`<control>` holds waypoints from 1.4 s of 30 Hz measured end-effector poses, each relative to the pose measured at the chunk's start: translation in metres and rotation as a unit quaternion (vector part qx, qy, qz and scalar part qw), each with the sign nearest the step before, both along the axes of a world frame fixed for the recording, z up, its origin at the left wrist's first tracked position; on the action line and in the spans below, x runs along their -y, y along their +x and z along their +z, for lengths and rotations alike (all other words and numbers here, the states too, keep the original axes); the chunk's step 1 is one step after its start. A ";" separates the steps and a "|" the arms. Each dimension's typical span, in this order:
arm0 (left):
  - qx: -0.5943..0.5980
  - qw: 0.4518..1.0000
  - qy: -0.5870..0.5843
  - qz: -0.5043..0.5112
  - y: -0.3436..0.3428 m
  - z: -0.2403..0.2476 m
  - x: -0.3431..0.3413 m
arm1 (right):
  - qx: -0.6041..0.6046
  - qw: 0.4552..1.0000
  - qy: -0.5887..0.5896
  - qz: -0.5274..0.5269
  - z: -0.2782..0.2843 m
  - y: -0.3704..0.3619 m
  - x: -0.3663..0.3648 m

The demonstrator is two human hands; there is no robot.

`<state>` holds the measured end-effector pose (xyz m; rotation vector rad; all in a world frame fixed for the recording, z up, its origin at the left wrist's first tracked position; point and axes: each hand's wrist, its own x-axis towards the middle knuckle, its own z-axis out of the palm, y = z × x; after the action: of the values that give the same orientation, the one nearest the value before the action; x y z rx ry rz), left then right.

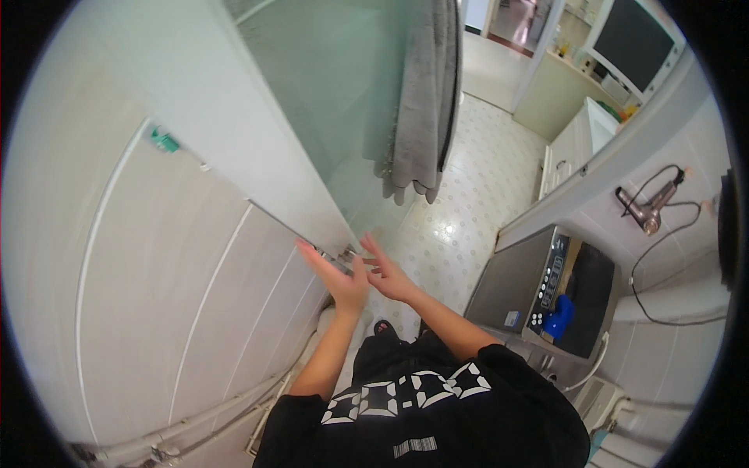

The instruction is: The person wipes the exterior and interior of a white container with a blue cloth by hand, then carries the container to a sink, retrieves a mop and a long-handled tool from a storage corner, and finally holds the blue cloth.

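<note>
My left hand (341, 282) is raised in front of me with its fingers stretched out and holds nothing. Close beside it, my right hand (388, 279) has its fingers spread and is bare too. The two hands nearly meet; whether they touch I cannot tell. Just beyond them a small shiny metal fitting (349, 252) shows by the lower end of a white vertical panel (257, 132). Part of the fitting is hidden behind the hands.
A grey towel (425, 101) hangs on the glass shower partition (343, 86). To the right stands a grey washing machine (515, 273) with a blue object (559, 316) on top. A hair dryer (649, 210) hangs on the wall with its cord. Pipes (187, 425) run along the lower left wall.
</note>
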<state>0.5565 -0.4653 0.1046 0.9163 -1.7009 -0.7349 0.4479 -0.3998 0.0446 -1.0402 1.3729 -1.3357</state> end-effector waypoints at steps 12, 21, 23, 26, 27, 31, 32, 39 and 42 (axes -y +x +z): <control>0.181 0.831 0.149 -0.505 -0.109 -0.057 -0.121 | -0.134 0.796 0.202 -0.555 -0.122 -0.127 -0.314; 0.304 0.646 0.163 -0.681 -0.245 -0.105 -0.227 | -0.293 0.512 0.379 -0.713 -0.117 -0.161 -0.456; 0.362 0.605 0.179 -0.686 -0.272 -0.108 -0.252 | -0.287 0.496 0.435 -0.694 -0.114 -0.165 -0.465; 0.378 0.570 0.189 -0.705 -0.303 -0.116 -0.281 | -0.276 0.496 0.469 -0.677 -0.118 -0.168 -0.470; 0.383 0.560 0.187 -0.711 -0.312 -0.120 -0.290 | -0.277 0.501 0.474 -0.669 -0.117 -0.169 -0.471; 0.379 0.524 0.253 -0.719 -0.336 -0.144 -0.314 | -0.208 0.505 0.475 -0.690 -0.115 -0.179 -0.475; 0.380 0.514 0.276 -0.718 -0.342 -0.149 -0.316 | -0.215 0.499 0.476 -0.692 -0.115 -0.180 -0.476; 0.388 0.498 0.282 -0.723 -0.372 -0.165 -0.314 | 0.002 0.553 0.466 -0.691 -0.116 -0.208 -0.463; 0.364 0.471 0.351 -0.723 -0.397 -0.156 -0.302 | -0.186 0.538 0.398 -0.720 -0.132 -0.214 -0.448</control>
<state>0.1592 -0.1634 -0.0514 -0.1717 -2.8885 -2.6176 0.2337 0.0483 -0.0873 0.8510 2.9990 -1.0731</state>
